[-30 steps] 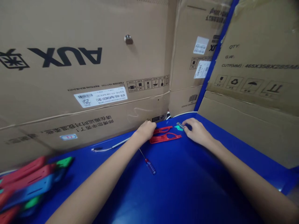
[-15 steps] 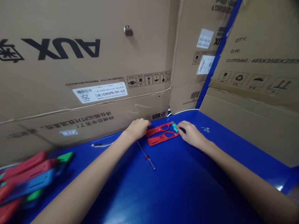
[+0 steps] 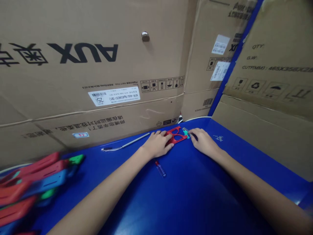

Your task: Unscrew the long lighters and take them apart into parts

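Note:
Two flat red plastic pieces (image 3: 179, 138) with oval openings lie side by side on the blue table. My left hand (image 3: 157, 143) rests over their left part, its fingers on top and its thumb along the near edge, holding them. A small green plastic piece (image 3: 186, 133) sits at their right ends, with a thin metallic part by it. My right hand (image 3: 201, 140) pinches at this green piece with thumb and fingertips; the exact contact is hard to make out. A screwdriver (image 3: 160, 169) with a clear purplish handle lies below my left hand, its shaft mostly covered.
A thin grey rod with a white cable (image 3: 135, 140) lies along the back of the table (image 3: 146, 202). At left is a blurred pile of red, blue and green plastic parts (image 3: 49, 182). Cardboard walls (image 3: 156, 107) bound the back and the right (image 3: 259, 130).
My left hand has moved right, from the left end of the red pieces onto them, uncovering the grey rod and covering the screwdriver's shaft. The view has shifted slightly left.

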### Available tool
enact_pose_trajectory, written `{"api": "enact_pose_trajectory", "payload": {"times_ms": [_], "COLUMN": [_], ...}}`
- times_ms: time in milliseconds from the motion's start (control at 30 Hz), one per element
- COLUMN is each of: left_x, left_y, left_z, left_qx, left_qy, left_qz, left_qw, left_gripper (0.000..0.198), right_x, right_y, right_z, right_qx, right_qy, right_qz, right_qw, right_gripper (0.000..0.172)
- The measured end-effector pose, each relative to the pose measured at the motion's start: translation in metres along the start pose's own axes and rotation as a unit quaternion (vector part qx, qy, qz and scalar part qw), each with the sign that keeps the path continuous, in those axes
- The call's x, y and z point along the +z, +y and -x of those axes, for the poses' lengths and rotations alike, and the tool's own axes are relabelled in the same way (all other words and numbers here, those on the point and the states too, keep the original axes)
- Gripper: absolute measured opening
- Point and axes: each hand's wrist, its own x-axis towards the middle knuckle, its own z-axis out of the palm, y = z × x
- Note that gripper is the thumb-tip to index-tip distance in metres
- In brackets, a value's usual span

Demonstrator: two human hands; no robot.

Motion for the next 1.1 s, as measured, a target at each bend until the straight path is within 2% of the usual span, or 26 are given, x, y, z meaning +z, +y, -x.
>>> {"api": "enact_pose_trajectory", "payload": {"times_ms": [167,300,400,467,567,667,800,900,1000,1100], "left_x": [0.004,0.002,-0.004,-0.011,-0.029,-0.056,-0.098,-0.113,-0.11,-0.105], "left_y": [-0.002,-0.002,-0.002,-0.002,-0.01,-0.034,-0.082,-0.105,-0.109,-0.106], "left_z": [-0.008,-0.01,-0.001,0.014,0.057,0.124,0.23,0.293,0.326,0.339], "left_qx": [-0.014,0.007,0.022,0.018,-0.004,-0.059,-0.203,-0.272,-0.307,-0.317], "left_qy": [0.03,0.036,0.042,0.046,0.047,0.047,0.072,0.052,0.018,0.019], "left_qz": [-0.02,-0.025,-0.03,-0.037,-0.052,-0.07,-0.108,-0.091,0.015,0.063], "left_qw": [0.999,0.999,0.998,0.998,0.998,0.995,0.97,0.957,0.951,0.946], "left_gripper": [0.035,0.035,0.036,0.036,0.034,0.028,0.037,0.045,0.06,0.043], "right_x": [-0.008,-0.016,-0.019,-0.019,-0.017,-0.017,-0.029,-0.038,-0.037,-0.03], "right_y": [-0.002,-0.006,-0.008,-0.007,-0.001,0.003,-0.01,-0.036,-0.069,-0.098], "right_z": [0.001,0.002,0.003,0.004,0.007,0.008,0.011,0.018,0.028,0.034], "right_qx": [0.034,0.059,0.075,0.081,0.07,0.045,0.008,-0.022,-0.072,-0.124], "right_qy": [-0.025,-0.043,-0.048,-0.043,-0.028,-0.008,0.032,0.06,0.062,-0.006], "right_qz": [0.039,0.071,0.091,0.1,0.095,0.071,0.016,-0.041,-0.12,-0.161], "right_qw": [0.998,0.995,0.992,0.991,0.993,0.996,0.999,0.997,0.988,0.979], "right_gripper": [0.025,0.026,0.025,0.024,0.014,0.008,0.018,0.031,0.038,0.037]}}
